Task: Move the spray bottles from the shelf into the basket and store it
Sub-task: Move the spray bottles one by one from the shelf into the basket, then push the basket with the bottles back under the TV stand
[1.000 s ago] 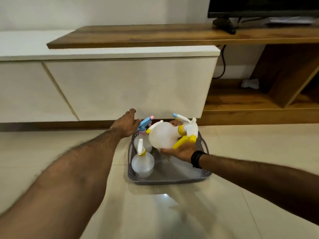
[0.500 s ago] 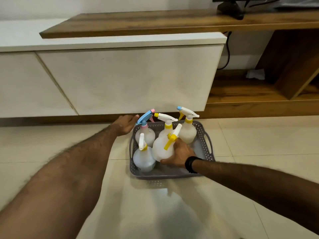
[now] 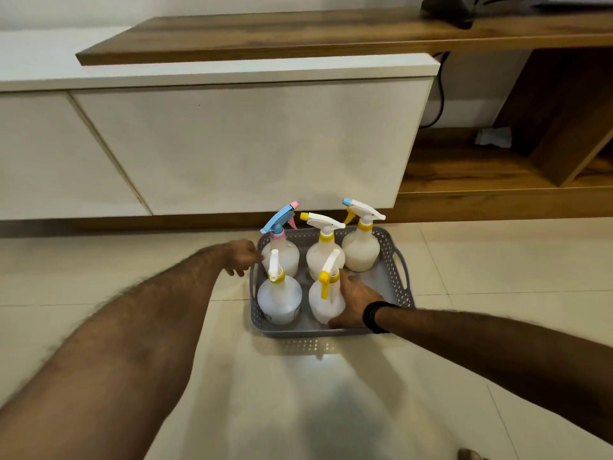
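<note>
Right hand (image 3: 356,302) wraps the near-right spray bottle (image 3: 325,302) in the basket (image 3: 396,260); left hand (image 3: 242,255), fingers loosely spread, touches the basket's left rim.

I stand on a glossy cream tiled floor (image 3: 497,277) that reflects light near me. Far ahead is a low white cabinet (image 3: 238,144) with flat handle-less fronts. A dark wooden shelf (image 3: 298,34) runs above its top. To the right, an open wooden compartment (image 3: 481,174) holds crumpled white paper (image 3: 494,137); a black cable (image 3: 439,94) hangs there.
</note>
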